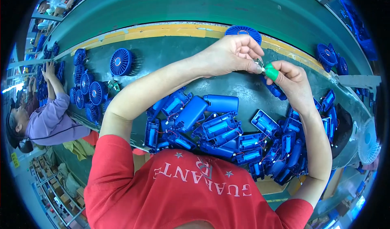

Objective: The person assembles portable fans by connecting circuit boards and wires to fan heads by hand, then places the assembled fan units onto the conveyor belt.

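Note:
My left hand reaches across above the bench, its thumb and fingers pinching a small circuit board, mostly hidden by the fingers. Close against it, my right hand is also closed in a pinch, with a green cover on its thumb. What the right fingertips grip is too small to make out. Just beyond the left hand lies a round blue fan head, partly covered by it. Below the right hand is a blue fan handle, partly hidden.
Many open blue handle shells with wires are heaped before my body. A single fan head stands left, near grouped fan heads and green circuit boards. A co-worker sits at left. A yellow-edged ledge borders the green conveyor.

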{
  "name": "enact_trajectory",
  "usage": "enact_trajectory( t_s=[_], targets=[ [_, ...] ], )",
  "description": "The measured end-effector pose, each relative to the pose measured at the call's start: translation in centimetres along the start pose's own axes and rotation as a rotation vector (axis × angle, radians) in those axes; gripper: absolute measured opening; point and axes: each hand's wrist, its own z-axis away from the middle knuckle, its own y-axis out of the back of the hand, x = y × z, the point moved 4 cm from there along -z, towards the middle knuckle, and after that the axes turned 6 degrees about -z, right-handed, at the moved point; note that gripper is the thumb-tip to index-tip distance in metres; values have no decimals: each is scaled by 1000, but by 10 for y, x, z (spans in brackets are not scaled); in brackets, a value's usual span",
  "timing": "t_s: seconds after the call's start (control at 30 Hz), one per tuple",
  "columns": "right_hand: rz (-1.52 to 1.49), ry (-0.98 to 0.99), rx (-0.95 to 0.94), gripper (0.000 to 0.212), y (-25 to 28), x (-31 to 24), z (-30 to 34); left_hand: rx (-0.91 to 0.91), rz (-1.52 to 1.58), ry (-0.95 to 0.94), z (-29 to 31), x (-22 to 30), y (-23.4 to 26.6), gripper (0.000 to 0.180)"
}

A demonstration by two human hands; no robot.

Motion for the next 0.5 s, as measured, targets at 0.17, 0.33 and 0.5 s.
enact_trajectory(
  t_s=[0.17,0.33,0.5],
  targets=[
    [-21,5,-63,17,-5,-7,-1,-25,4,-31,7,7,-2,26],
    [118,-44,-33,16,-6,-14,16,25,-210,-72,12,5,-16,23],
    [934,556,159,37,49,-61,57,337,-1104,-507,-22,44,-24,27]
  ],
)
